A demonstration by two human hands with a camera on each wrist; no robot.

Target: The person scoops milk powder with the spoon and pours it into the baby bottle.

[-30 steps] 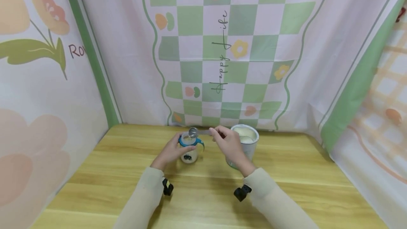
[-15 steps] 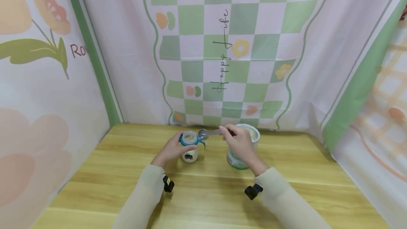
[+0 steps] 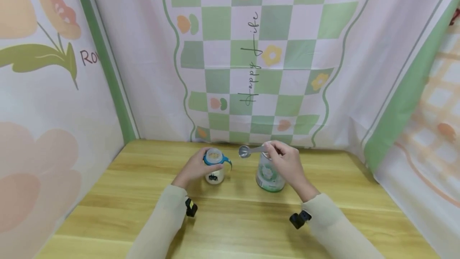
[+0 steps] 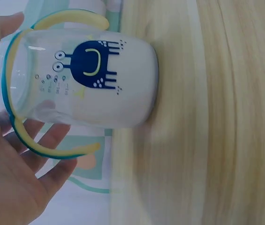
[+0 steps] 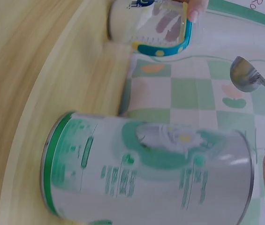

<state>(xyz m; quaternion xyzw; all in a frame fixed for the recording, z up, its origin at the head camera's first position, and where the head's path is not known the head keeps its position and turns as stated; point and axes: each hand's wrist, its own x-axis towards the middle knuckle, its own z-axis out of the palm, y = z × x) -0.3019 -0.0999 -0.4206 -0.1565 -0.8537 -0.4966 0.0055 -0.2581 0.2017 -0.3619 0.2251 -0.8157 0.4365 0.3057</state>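
A clear baby bottle (image 4: 52, 103) with blue-and-yellow handles and a dark crab print stands upright on the table, whitish contents inside. My left hand (image 3: 197, 169) holds it around the collar, thumb on one side and fingers behind. Pale clumps show in its open mouth. In my right hand (image 3: 285, 163), the handle of a metal measuring spoon (image 3: 244, 152) is pinched; its bowl hangs between bottle and can. That bowl also appears at the right of the right wrist view. Below this hand is a white-and-green milk powder can (image 5: 146, 164), its opening mostly hidden in the head view.
The wooden table (image 3: 223, 227) stretches toward me in front of the bottle and can. A checkered fabric backdrop (image 3: 244, 91) hangs along the table's back edge, with printed curtains at both sides.
My right hand has drawn the measuring spoon rightward from over the bottle's mouth to near the can, and now covers the can's opening. The left hand and bottle have hardly moved.
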